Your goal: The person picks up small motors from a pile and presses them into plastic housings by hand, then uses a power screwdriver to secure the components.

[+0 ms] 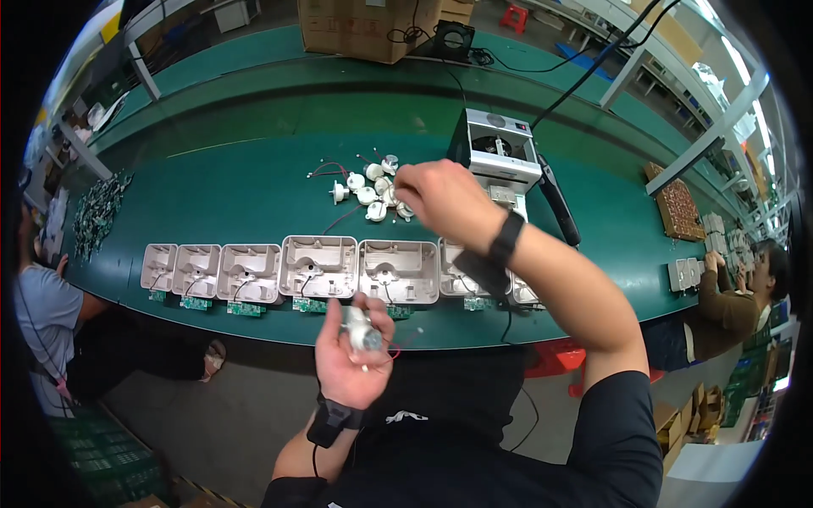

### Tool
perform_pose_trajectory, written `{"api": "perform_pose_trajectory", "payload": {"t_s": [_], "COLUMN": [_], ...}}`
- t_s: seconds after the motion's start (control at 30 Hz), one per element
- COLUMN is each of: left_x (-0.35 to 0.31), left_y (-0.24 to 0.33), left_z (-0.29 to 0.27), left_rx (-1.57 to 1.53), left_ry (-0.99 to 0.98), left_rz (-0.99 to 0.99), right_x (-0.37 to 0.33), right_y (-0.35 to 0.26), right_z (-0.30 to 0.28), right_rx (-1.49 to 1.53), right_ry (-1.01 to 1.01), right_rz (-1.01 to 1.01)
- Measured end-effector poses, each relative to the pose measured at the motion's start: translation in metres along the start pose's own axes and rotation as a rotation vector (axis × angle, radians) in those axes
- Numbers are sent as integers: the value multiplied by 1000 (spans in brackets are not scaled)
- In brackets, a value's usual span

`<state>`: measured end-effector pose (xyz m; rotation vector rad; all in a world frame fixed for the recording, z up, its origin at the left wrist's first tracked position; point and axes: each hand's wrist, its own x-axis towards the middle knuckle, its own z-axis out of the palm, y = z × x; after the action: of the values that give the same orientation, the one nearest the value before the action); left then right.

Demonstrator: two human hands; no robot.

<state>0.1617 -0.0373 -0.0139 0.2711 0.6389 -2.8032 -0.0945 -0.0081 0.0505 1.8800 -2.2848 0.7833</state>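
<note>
My left hand [351, 366] is palm up near the table's front edge, fingers curled around small white motor-like parts [359, 326], one with a silver metal end. Thin red wire trails beside that hand. Farther away, my right hand [449, 196] reaches over the right side of a pile of similar white round parts [366, 196] with thin wires. Its fingers are bent together, and whatever is between them is hidden. Between the hands and below the pile runs a row of several white rectangular plastic housings [319, 245], with green circuit boards [246, 310] wired along their front.
Right of the pile stands a black and silver machine [508, 165] with a black handle-like piece [559, 203] beside it. A heap of small dark green parts [100, 216] lies far left. A cardboard box [368, 30] stands at the back. People sit at both ends.
</note>
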Motion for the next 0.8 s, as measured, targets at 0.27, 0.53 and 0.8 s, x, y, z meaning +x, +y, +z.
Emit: {"api": "perform_pose_trajectory", "payload": {"t_s": [0.27,0.53,0.8], "left_x": [-15,-17,-46], "left_y": [-17,-19,9], "left_z": [-29,-34,-46], "left_rx": [215,349,353], "left_ry": [32,48,-88], "left_rz": [-257,-262,-267], "right_x": [45,85,101], "right_y": [16,13,21], "right_z": [74,132,130], "right_rx": [-244,-315,-282], "right_ry": [-327,-172,-182], "right_rz": [-264,-270,-205]}}
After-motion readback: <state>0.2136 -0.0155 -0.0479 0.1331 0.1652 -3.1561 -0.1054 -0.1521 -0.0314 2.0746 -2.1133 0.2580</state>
